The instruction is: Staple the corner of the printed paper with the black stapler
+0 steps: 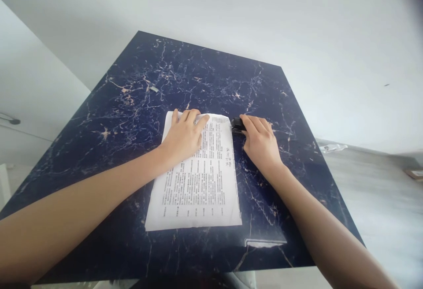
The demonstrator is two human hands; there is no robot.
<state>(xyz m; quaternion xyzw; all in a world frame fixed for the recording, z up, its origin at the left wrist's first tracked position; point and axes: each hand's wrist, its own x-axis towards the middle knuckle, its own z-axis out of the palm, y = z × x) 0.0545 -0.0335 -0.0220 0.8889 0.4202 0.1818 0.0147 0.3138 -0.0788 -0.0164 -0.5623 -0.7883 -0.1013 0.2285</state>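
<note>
Printed paper, perhaps several sheets together, lies on the dark blue marbled table with its text running sideways. My left hand rests on its upper part, palm down and fingers spread. At the paper's upper right edge is a black stapler. My right hand grips the stapler from the right, fingers curled over it and hiding most of its body. The stapler's front end meets the paper's edge; whether the paper is between its jaws I cannot tell.
The marbled table stands by a pale wall. Toward its far left lies a small pale green piece. Clear plastic and a brownish flat item lie on the floor to the right.
</note>
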